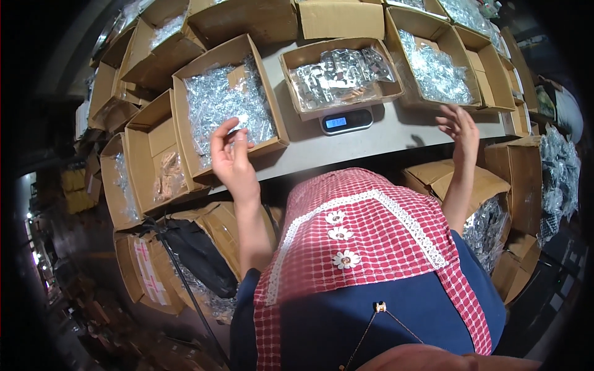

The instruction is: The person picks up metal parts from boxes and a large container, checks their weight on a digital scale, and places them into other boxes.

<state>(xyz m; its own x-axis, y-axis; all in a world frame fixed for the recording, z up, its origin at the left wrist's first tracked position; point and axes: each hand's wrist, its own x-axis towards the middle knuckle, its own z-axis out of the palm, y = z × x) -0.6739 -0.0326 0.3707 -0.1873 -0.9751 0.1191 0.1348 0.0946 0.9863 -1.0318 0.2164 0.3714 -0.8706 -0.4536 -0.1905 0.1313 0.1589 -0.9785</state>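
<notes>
My left hand (pixel 232 157) is raised over the near edge of a cardboard box (pixel 275 117) holding small clear bags of silvery parts (pixel 216 102). Its fingers curve loosely with thumb and forefinger apart, and nothing shows in them. On the right, my right hand (pixel 459 128) hovers in front of another box of bagged parts (pixel 436 68), fingers apart and empty. Between the hands stands a digital scale (pixel 346 121) with a lit blue display. A shallow cardboard box (pixel 346 105) rests on it, filled with clear bags of shiny metal pieces (pixel 340 71).
More open cardboard boxes line the grey table (pixel 402 133) at the back and both sides; one at left holds copper-coloured pieces (pixel 169 176). Below the table edge sit a carton with a black bag (pixel 198 256) at left and a carton of bagged parts (pixel 486 226) at right.
</notes>
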